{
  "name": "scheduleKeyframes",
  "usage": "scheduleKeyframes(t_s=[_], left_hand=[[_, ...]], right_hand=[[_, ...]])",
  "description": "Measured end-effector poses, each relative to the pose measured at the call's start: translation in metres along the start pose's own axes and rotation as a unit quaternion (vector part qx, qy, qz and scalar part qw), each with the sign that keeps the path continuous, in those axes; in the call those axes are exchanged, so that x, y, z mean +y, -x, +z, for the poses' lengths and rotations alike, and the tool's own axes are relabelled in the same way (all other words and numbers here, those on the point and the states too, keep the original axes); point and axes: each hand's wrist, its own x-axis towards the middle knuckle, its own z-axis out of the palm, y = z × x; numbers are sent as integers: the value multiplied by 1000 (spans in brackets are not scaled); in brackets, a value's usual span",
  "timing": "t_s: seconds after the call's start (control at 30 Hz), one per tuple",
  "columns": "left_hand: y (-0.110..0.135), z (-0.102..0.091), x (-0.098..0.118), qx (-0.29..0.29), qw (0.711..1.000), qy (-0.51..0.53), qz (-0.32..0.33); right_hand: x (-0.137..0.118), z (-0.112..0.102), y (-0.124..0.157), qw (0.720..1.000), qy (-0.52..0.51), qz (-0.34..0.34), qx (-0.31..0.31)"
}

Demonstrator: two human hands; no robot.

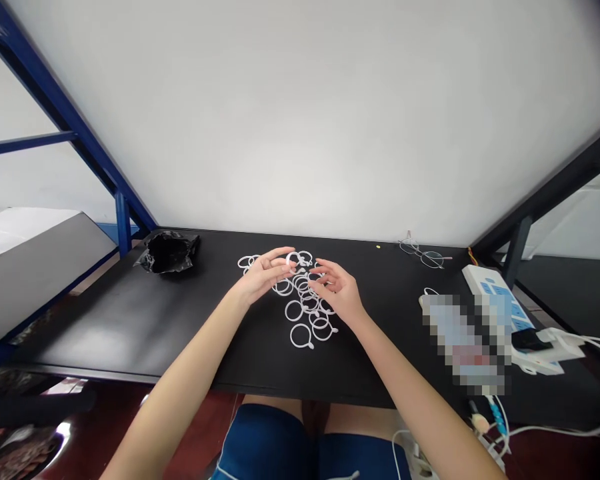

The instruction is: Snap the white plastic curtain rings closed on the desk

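Observation:
Several white curtain rings [301, 335], each with a small tab on its edge, lie in a loose pile on the black table [220, 340]. Just above the back of the pile, my left hand [265, 275] pinches one white curtain ring [293, 259] between thumb and fingers. My right hand [337, 287] hovers over the right side of the pile, its thumb and curved fingers apart. Nothing shows in its grip, though rings lie close behind the fingertips. Both hands partly cover the pile.
A crumpled black plastic bag [167, 253] stands open at the back left. To the right are eyeglasses [423, 255], a blurred-out phone-like object [463, 343] and a white power strip [495, 287] with cables. Blue metal frame bars [87, 133] rise at the left, before a white wall.

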Motion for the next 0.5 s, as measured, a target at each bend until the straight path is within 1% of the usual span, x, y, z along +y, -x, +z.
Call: scheduleKeyframes(t_s=[0.07, 0.17, 0.23, 0.37, 0.43, 0.5], left_hand=[[1, 10, -9, -26, 999, 28, -35], [1, 17, -18, -30, 997, 44, -57], [-1, 17, -21, -17, 997, 52, -53], [-5, 11, -25, 17, 996, 71, -43], [-6, 8, -26, 20, 996, 76, -43], [-6, 7, -26, 20, 996, 75, -43]], right_hand=[[1, 1, 1, 1000, 6, -5, -13], [3, 1, 2, 1000, 15, -2, 14], [3, 0, 2, 1000, 11, 1, 17], [5, 2, 4, 1000, 9, 13, -6], [7, 4, 5, 999, 34, -4, -12], [9, 5, 7, 997, 70, -34, -14]])
